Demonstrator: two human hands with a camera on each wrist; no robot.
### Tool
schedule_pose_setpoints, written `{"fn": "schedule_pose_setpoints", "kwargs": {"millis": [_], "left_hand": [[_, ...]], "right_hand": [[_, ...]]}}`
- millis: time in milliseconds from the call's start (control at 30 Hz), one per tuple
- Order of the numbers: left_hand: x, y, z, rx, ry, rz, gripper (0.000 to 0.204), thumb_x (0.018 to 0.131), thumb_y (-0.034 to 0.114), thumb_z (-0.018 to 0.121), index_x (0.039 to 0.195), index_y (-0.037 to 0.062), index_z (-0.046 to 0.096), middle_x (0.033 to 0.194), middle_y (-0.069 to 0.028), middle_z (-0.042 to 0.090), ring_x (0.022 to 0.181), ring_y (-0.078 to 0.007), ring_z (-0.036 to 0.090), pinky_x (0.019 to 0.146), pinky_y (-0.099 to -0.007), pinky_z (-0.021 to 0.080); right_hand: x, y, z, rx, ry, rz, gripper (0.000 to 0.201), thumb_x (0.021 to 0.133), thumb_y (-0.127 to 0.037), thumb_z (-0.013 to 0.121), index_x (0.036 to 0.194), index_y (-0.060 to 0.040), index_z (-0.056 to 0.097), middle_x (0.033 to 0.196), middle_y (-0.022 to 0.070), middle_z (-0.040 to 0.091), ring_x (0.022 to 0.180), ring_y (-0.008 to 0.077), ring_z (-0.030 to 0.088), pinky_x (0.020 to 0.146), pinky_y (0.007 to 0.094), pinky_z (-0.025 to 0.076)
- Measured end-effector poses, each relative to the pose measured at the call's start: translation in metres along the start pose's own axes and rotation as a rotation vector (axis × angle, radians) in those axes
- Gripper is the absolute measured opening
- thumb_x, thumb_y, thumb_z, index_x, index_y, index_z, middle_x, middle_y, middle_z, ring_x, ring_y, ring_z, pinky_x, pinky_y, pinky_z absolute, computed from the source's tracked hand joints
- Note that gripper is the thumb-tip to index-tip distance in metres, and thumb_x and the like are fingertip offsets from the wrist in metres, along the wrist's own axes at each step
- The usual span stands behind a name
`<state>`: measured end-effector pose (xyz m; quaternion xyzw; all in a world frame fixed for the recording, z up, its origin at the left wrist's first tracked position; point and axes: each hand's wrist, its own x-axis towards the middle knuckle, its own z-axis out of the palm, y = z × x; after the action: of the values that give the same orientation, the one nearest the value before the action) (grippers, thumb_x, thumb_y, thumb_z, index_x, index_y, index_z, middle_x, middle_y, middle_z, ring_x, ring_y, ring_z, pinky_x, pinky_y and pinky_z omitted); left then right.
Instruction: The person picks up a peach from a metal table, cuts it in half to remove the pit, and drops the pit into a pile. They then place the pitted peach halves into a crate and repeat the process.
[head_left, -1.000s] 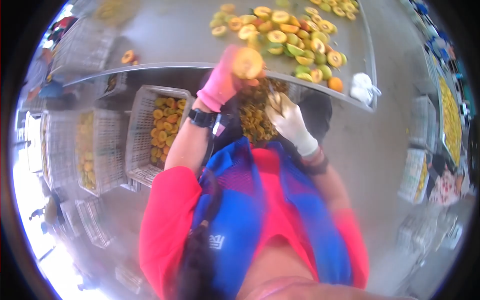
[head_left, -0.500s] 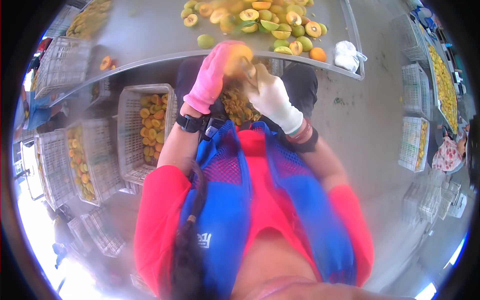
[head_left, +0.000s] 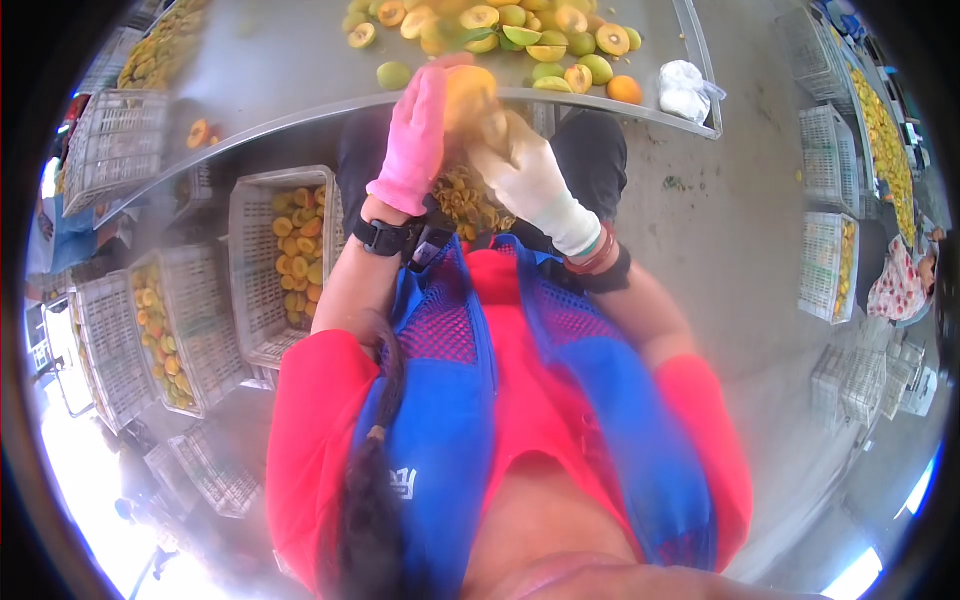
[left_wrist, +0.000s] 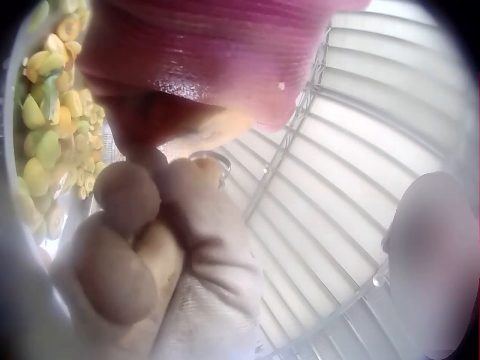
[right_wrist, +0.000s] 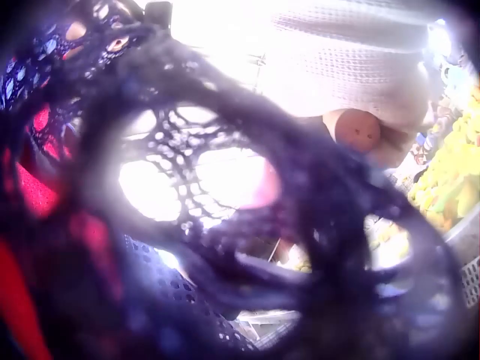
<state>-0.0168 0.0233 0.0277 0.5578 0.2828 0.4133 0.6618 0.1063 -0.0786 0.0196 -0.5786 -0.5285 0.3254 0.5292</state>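
My left hand, in a pink glove, holds a halved yellow peach just over the near table edge. Against the fruit's right side is my right hand, in a white glove with bare fingertips. In the left wrist view, the white-gloved fingers curl around a tool whose curved metal loop meets the peach under the pink glove. A round brown handle end shows below the white glove in the right wrist view. Dark mesh covers much of that view.
Cut peaches lie heaped on the metal table, with a white bag at its corner. Below my hands are peach scraps. A crate of peach halves stands at my left, more crates beyond it.
A second ago the hands were apart, the peach's cut face showing in my left hand. They have since come together, my right hand rising to the fruit. The head view has shifted.
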Motion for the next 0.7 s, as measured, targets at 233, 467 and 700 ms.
{"fn": "schedule_pose_setpoints", "kwargs": {"millis": [233, 467, 700], "left_hand": [[-0.015, 0.007, 0.0, 0.133, -0.066, 0.053, 0.045, 0.103, 0.031, 0.046, 0.136, 0.0006, 0.051, 0.126, -0.0104, 0.06, 0.115, -0.02, 0.057, 0.099, -0.0319, 0.045], [-0.011, -0.004, -0.015, -0.558, -0.155, -0.106, 0.063, 0.092, 0.033, 0.057, 0.144, 0.003, 0.038, 0.135, -0.0223, 0.052, 0.125, -0.0356, 0.052, 0.111, -0.051, 0.038], [-0.012, 0.0, 0.002, -0.424, -0.035, -0.002, 0.046, 0.1, 0.035, 0.047, 0.133, 0.0032, 0.046, 0.131, -0.0202, 0.054, 0.121, -0.0333, 0.054, 0.106, -0.0483, 0.044]], "right_hand": [[0.004, -0.013, -0.009, 0.34, 0.076, 0.121, 0.019, 0.087, -0.008, 0.06, 0.104, 0.0009, 0.057, 0.081, 0.0037, 0.061, 0.069, 0.0097, 0.057, 0.063, 0.0277, 0.048], [-0.011, 0.0, -0.009, 0.372, -0.115, 0.397, 0.02, 0.088, -0.013, 0.061, 0.103, -0.0007, 0.058, 0.079, 0.0023, 0.058, 0.067, 0.0089, 0.052, 0.061, 0.0278, 0.045], [-0.012, -0.002, 0.01, 0.292, -0.107, 0.341, 0.019, 0.089, -0.016, 0.058, 0.099, -0.0003, 0.056, 0.076, 0.0035, 0.058, 0.065, 0.0108, 0.053, 0.059, 0.0291, 0.045]]}}
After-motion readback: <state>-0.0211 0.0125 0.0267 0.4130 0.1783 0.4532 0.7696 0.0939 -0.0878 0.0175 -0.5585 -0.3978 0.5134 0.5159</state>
